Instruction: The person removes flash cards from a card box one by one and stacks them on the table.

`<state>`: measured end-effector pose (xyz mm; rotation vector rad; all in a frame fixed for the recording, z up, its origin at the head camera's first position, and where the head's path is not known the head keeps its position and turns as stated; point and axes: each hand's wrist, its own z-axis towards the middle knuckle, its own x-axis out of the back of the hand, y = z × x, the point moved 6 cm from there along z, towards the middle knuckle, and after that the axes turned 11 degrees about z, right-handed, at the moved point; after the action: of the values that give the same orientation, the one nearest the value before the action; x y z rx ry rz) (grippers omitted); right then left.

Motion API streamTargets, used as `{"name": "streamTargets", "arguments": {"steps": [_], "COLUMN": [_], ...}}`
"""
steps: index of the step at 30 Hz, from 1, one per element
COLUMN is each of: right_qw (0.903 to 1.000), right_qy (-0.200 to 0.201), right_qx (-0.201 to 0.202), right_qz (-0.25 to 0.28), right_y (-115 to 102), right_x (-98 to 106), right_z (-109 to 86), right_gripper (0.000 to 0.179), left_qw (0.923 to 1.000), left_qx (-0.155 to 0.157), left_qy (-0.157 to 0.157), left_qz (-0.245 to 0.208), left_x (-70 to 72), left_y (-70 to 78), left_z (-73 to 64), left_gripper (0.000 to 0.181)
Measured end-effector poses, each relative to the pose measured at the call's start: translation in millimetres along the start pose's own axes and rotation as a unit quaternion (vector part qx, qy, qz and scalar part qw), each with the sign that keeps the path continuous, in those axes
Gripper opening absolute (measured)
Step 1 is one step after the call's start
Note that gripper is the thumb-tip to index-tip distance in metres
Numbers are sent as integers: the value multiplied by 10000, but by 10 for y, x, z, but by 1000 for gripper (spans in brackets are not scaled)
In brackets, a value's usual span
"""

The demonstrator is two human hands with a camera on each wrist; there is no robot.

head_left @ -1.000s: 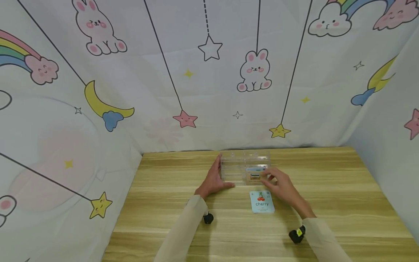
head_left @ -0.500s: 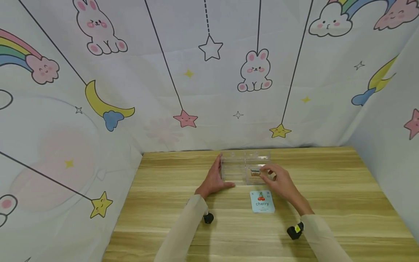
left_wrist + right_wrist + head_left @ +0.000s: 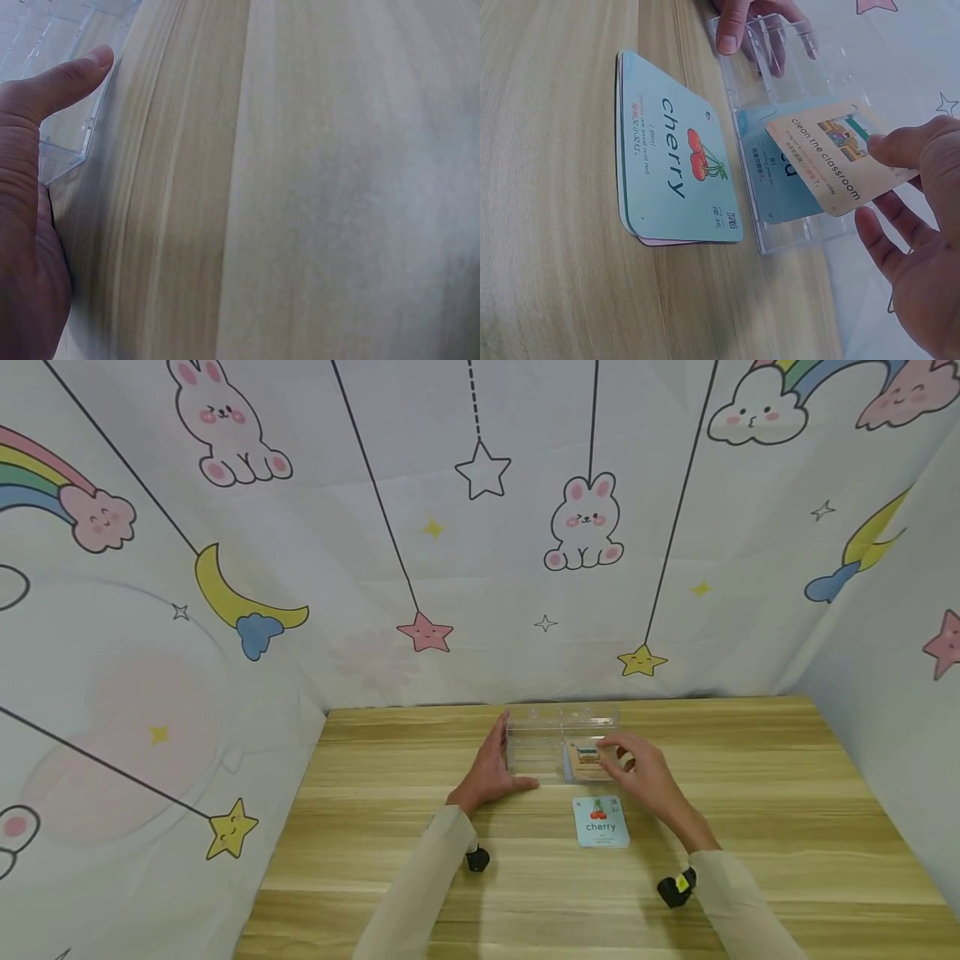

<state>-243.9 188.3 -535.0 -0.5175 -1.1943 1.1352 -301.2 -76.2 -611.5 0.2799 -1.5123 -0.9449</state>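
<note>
A clear plastic box (image 3: 535, 745) with compartments stands at the back of the table. My left hand (image 3: 491, 771) holds its left side, the thumb along the front edge and the other fingers along the side. Between thumb and fingers, my right hand (image 3: 637, 774) pinches an orange flash card (image 3: 832, 161) reading "clean the classroom". That card is tilted over the box's right compartment, partly covering a blue card (image 3: 784, 196) inside. In front of the box lies a small stack of cards (image 3: 664, 150), topped by a light blue "cherry" card.
The wooden table (image 3: 390, 827) reaches back to a white cloth wall (image 3: 502, 552) printed with rabbits, stars and clouds. Similar cloth hangs on both sides. A black wrist camera (image 3: 677, 888) sits at the right wrist, another black camera (image 3: 477, 860) at the left.
The orange card has tilted and shifted slightly right within the right compartment, exposing a blue edge at its left. My right hand has moved slightly up and left. My left hand stays put.
</note>
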Motion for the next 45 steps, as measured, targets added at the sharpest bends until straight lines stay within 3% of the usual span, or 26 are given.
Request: {"name": "streamTargets", "arguments": {"steps": [6,15,24,34,40,45], "right_qw": [9999,9969,9772,9588,9470,9480], "right_qy": [158,-4,-395,-848,-1004,-1148], "right_qx": [20,-423,-1235,-1946,-2106,-2040], "right_qz": [62,659,1679,1888,2210,2156], "right_y": [-31,-27,11,197,313,370], "right_x": [45,101,135,71,-8,-83], "right_z": [-9,-53,-171,-411,-547,-617], "right_gripper": [30,39,44,44,44,43], "left_qw": [10000,10000,10000,10000,10000,9999], "left_qx": [10,23,24,15,38,113], "left_qy": [1,32,-1,11,-3,-59], "left_qz": [26,-10,45,22,48,76], "left_x": [-3,-12,-7,7,22,14], "left_y": [-2,-11,-14,34,47,45], "left_z": [1,3,-7,-11,-14,-20], "left_gripper": [138,138,138,138,138,138]}}
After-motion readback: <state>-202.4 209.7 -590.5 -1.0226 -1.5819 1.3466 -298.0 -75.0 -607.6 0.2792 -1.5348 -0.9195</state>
